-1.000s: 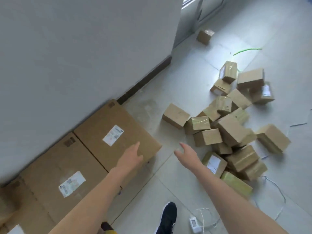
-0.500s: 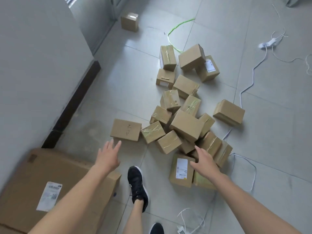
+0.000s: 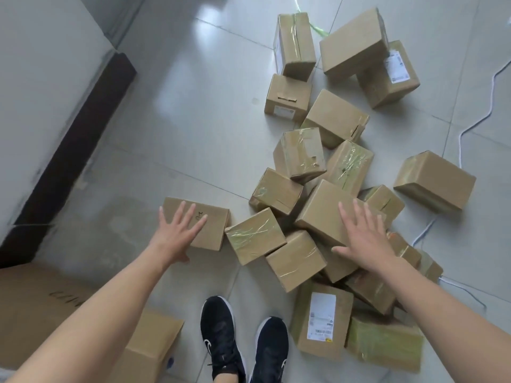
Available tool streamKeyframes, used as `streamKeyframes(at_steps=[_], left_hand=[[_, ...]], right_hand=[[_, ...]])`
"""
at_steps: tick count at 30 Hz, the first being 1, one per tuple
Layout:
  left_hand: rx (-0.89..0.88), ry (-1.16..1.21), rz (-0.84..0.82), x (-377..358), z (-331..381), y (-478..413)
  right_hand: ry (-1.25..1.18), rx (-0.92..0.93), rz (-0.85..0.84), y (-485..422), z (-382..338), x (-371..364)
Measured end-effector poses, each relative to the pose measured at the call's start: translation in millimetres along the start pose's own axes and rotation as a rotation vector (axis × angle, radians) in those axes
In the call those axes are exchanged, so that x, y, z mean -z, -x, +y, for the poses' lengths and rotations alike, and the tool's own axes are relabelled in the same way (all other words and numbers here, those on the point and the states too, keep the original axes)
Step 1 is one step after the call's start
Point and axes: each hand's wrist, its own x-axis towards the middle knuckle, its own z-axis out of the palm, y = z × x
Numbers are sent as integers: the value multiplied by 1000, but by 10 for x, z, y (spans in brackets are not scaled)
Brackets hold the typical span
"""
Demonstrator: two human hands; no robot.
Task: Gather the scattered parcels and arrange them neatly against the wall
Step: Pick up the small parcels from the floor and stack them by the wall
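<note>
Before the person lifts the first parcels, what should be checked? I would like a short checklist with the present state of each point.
1. Hands free: ok. Left hand and right hand are spread open, holding nothing.
2. Left target separate: ok. The handwritten box lies flat at the pile's left edge.
3. Right target stable: cannot tell. The large plain box rests tilted on other parcels.
4. Cable free: not ok. The white cable runs under parcels on the right.
5. Space by the wall: ok. Bare tiles show beyond the large carton.
</note>
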Motion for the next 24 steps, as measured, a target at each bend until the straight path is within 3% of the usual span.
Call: streamKeyframes(at_steps=[9,16,20,24], left_hand=[[-44,-87,44,-376,67,-797],[72,-17,120,-260,140,-776],[135,101,111,-9,124,-355],[192,228,152,438,-24,289]], right_hand=[[84,118,-8,-811,138,-153],[236,150,-106,-761,139,-20],[9,-28,-110,-377,-7,160],[-85,-56,64,126,-284,593]])
